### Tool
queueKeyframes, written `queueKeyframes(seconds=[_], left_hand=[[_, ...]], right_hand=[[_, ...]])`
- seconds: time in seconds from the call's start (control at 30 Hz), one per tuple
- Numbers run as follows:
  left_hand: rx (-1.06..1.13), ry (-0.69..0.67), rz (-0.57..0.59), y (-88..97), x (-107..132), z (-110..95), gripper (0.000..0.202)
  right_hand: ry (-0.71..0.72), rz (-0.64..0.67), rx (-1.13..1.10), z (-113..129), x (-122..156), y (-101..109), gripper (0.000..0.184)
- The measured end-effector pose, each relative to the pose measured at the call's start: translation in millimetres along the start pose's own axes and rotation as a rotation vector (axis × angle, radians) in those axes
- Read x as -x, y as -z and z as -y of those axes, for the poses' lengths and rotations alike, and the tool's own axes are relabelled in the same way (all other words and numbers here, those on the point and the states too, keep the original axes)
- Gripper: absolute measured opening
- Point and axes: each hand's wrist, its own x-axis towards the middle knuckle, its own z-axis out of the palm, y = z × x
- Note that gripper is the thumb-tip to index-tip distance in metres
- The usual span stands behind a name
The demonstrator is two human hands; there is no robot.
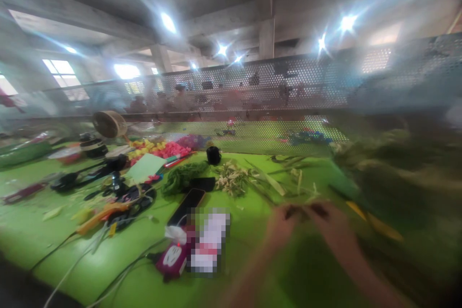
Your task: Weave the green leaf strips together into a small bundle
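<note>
Both hands are smeared by motion low in the picture, over a bright green table (252, 221). My left hand (280, 228) and my right hand (334, 231) meet at a small dark thing (305, 211) between their fingertips; I cannot make out what it is. Whether the fingers grip it is lost in the blur. Green stems and pale leaf scraps (234, 178) lie just beyond the hands.
A phone (186, 205) lies face up to the left, beside a purple pouch (173, 260) and cables. Scissors and tools (119, 197), a green card (145, 167), pink and yellow flowers (162, 148), a black cup (213, 155). A perforated metal screen (252, 91) runs along the table's far edge.
</note>
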Motion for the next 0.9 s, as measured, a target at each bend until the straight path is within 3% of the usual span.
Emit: queueKeyframes(seconds=[0.17, 0.33, 0.57, 0.73, 0.9], left_hand=[[-0.15, 0.087, -0.095, -3.1, 3, -7, 0.021], [-0.018, 0.088, -0.162, 0.8, 0, -1, 0.016], [0.088, 0.131, -0.27, -0.7, 1, -6, 0.014], [0.025, 0.126, -0.26, 0.4, 0, -6, 0.016], [-0.065, 0.119, -0.21, 3.9, -3, 2, 0.012]], right_hand=[[-0.03, 0.024, -0.061, 1, 1, -1, 0.024], [0.004, 0.057, -0.157, -5, 2, -6, 0.025], [0.027, 0.079, -0.065, -11, 3, -14, 0.018], [-0.125, 0.128, -0.237, 3, 2, -12, 0.022], [-0.074, 0.056, -0.331, 14, 5, -7, 0.021]])
